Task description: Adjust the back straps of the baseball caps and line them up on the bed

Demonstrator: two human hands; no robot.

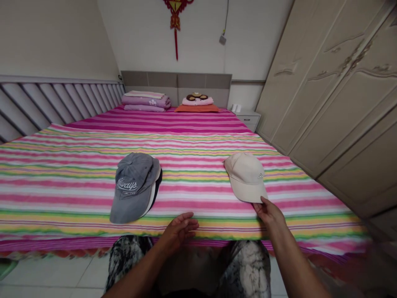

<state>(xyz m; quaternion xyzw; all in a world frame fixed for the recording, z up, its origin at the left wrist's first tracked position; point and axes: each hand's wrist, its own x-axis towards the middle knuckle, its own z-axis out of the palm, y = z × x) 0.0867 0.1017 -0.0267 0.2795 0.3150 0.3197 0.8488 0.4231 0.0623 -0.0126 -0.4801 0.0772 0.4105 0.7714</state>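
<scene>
Left grip (181, 231) open and empty at the near edge of a pink-striped cotton bedsheet (192, 186), just beside stacked grey caps (135, 186); right grip (268, 213) loosely open, barely touching a beige cotton cap (246, 178).

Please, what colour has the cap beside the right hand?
The cap is pale beige; the head view shows it best.

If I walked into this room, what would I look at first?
The bright pink, yellow and green striped bedspread catches the eye first, covering the whole bed. Near its front edge sit a gray cap on the left and a cream cap on the right, with the right hand at its brim. A red knot ornament hangs high on the back wall.
</scene>
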